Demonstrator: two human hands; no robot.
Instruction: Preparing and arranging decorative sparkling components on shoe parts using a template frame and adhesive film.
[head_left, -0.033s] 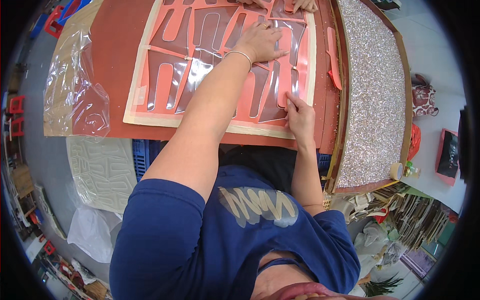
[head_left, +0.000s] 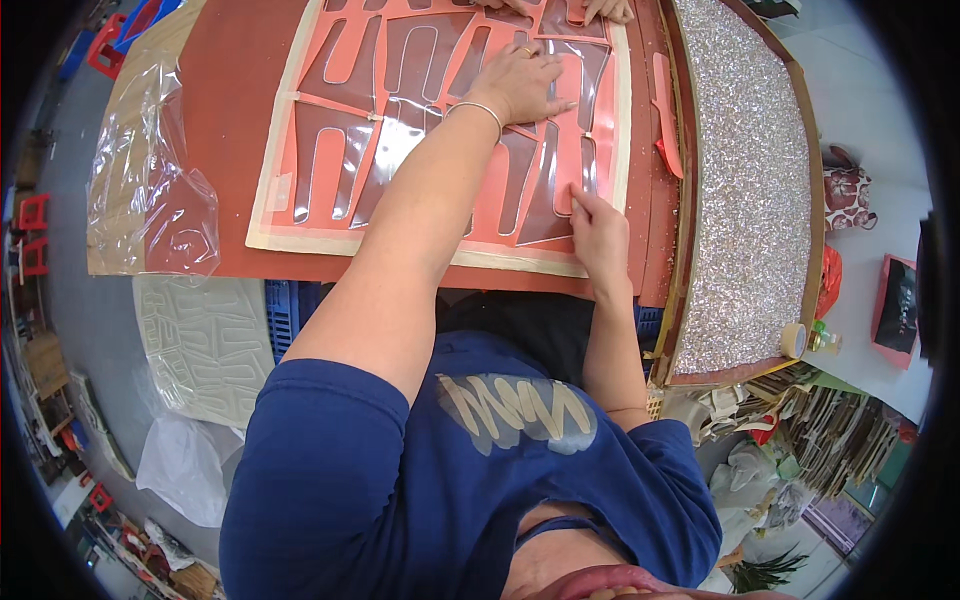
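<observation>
A clear plastic template sheet [head_left: 405, 115] with strap-shaped cutouts lies over pink material, edged with cream tape [head_left: 330, 240]. My left hand [head_left: 515, 85] rests on it, fingers spread and flat, over the upper part of a long pink strip [head_left: 567, 150]. At the strip's lower rounded end is my right hand [head_left: 602, 235], its thumb and forefinger touching the tip and the other fingers curled. What lies under my left palm is hidden. At the far edge, another person's hands [head_left: 607, 10] touch the sheet.
A red-brown board [head_left: 220, 110] bears the sheet. Crumpled clear film [head_left: 150, 180] covers its left side. On the right, a loose pink strip [head_left: 665, 120] lies beside a framed panel of silvery glitter [head_left: 750, 190]. A tape roll [head_left: 793, 341] sits by the panel's near corner.
The forefinger and thumb of my right hand have shifted very slightly at the strip's end. My left hand stays in place.
</observation>
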